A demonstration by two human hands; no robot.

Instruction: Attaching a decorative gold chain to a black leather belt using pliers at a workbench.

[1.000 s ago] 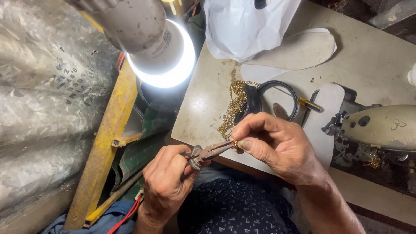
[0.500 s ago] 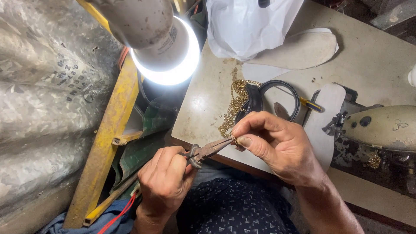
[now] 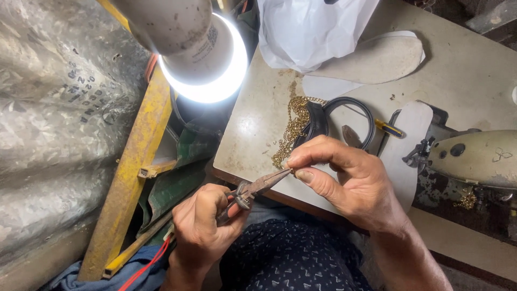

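My left hand [image 3: 203,226] grips the handles of small rusty pliers [image 3: 257,187], whose jaws point up and right. My right hand [image 3: 344,180] pinches something tiny at the jaw tips between thumb and forefinger; what it holds is too small to tell, though it lies at the end of a gold chain [image 3: 293,126] heaped on the worn table [image 3: 474,70]. Both hands hover at the table's near edge, above my dark patterned lap.
A lit bulb [image 3: 207,59] hangs at upper left. On the table lie a black strap loop [image 3: 350,110], shoe insoles [image 3: 377,59], a white plastic bag [image 3: 312,27] and a sewing machine [image 3: 474,159] at right. A yellow frame [image 3: 134,172] stands at left.
The view shifted slightly. My hands stay together at the table's edge, the pliers' jaws still meeting my right fingertips.
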